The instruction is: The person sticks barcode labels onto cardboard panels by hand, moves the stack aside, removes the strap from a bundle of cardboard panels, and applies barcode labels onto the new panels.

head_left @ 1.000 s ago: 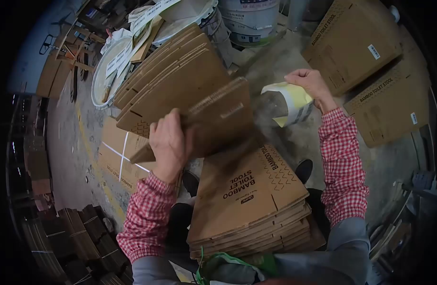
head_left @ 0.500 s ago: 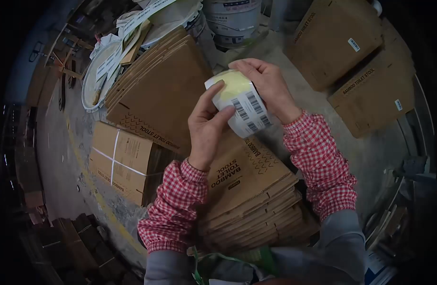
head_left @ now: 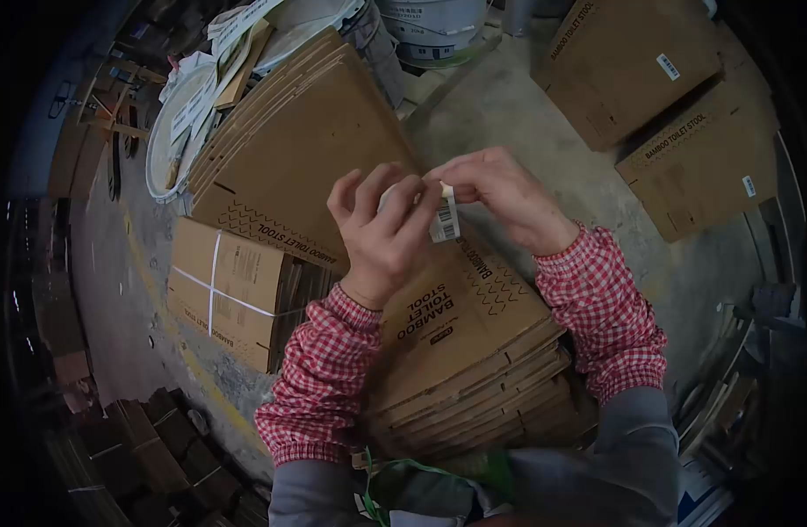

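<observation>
My left hand (head_left: 379, 241) is curled around a small roll or strip of white barcode labels (head_left: 446, 223), mostly hidden behind its fingers. The fingertips of my right hand (head_left: 513, 200) are pinched at the top edge of the labels, close to the left fingertips. A bit of pale backing shows between the two hands. Below them lies a stack of flattened brown cartons (head_left: 439, 325) printed "BAMBOO TOILET STOOL". More flat cartons (head_left: 302, 145) lean just beyond my left hand.
A strapped carton bundle (head_left: 223, 290) sits on the floor at left. Two labelled carton stacks (head_left: 632, 70) stand at upper right. White buckets (head_left: 430, 31) are at the back, and a round container (head_left: 162, 158) with paper strips and a brush is at upper left.
The labels, spread flat with several barcodes showing, are now turned and mostly covered by my left fingers. My right hand has come down to pinch their edge.
</observation>
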Demonstrator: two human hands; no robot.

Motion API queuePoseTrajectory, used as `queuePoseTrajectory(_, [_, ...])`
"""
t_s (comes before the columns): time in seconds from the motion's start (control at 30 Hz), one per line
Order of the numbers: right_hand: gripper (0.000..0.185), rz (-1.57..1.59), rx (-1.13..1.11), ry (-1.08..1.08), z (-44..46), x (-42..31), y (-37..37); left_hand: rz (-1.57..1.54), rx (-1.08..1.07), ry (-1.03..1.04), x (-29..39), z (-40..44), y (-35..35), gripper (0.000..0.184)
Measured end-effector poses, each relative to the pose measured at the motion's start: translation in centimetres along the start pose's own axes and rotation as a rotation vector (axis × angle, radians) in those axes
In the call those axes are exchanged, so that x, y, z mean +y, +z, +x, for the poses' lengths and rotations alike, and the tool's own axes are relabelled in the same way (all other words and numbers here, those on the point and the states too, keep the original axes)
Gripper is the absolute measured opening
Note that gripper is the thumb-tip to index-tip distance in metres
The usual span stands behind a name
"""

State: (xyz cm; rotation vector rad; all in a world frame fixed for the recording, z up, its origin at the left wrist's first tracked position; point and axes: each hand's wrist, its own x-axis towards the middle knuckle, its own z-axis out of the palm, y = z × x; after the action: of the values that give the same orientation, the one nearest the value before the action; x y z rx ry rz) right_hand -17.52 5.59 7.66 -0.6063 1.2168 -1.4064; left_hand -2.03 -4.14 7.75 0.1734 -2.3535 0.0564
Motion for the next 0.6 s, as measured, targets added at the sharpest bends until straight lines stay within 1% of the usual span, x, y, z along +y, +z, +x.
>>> queuePoseTrajectory(0.03, [0.028,0.002,0.005,0.001,0.0,0.2,-0.1,0.067,-0.002,0.09,0.0,-0.2,0.0,0.024])
queuePoseTrajectory(0.07, [0.027,0.054,-0.032,0.017,0.1,0.4,-0.2,0.042,0.005,0.146,-0.1,-0.3,-0.1,0.023])
queuePoseTrajectory(0.1, [0.027,0.106,-0.069,0.031,0.0,0.5,-0.3,0.037,0.003,0.15,-0.3,-0.4,-0.1,0.023])
queuePoseTrajectory(0.17, [0.026,0.084,-0.039,0.014,-0.1,0.8,0.3,0.006,-0.035,0.233,-0.6,-0.6,0.0,0.023])
queuePoseTrajectory(0.23, [0.026,0.066,-0.01,0.0,-0.1,1.1,0.6,-0.038,-0.08,0.221,-0.9,-0.9,0.1,0.024])
queuePoseTrajectory(0.27, [0.025,0.038,-0.018,0.02,-0.1,1.2,0.6,-0.074,-0.119,0.205,-1.1,-1.1,0.2,0.026])
queuePoseTrajectory(0.3, [0.025,0.009,-0.027,0.04,0.0,1.2,0.6,-0.145,-0.142,0.159,-1.3,-1.2,0.3,0.031])
queuePoseTrajectory(0.33, [0.025,0.013,-0.025,0.039,-0.1,1.2,0.6,-0.146,-0.145,0.162,-1.3,-1.3,0.2,0.031])
queuePoseTrajectory(0.4, [0.025,-0.006,0.0,0.083,0.0,1.1,0.7,-0.278,-0.133,-0.02,-1.0,-1.5,-0.3,0.037])
queuePoseTrajectory(0.47, [0.024,0.046,-0.034,0.096,-0.1,1.5,0.5,-0.252,-0.164,-0.016,-0.7,-1.2,-1.0,0.034])
queuePoseTrajectory(0.53, [0.024,0.099,-0.063,0.111,-0.3,2.2,0.5,-0.186,-0.099,0.06,-0.8,-1.8,-1.0,0.031])
queuePoseTrajectory(0.6, [0.024,0.17,-0.12,0.086,-0.8,2.7,0.7,-0.173,-0.091,0.085,-0.8,-2.0,-1.2,0.028])
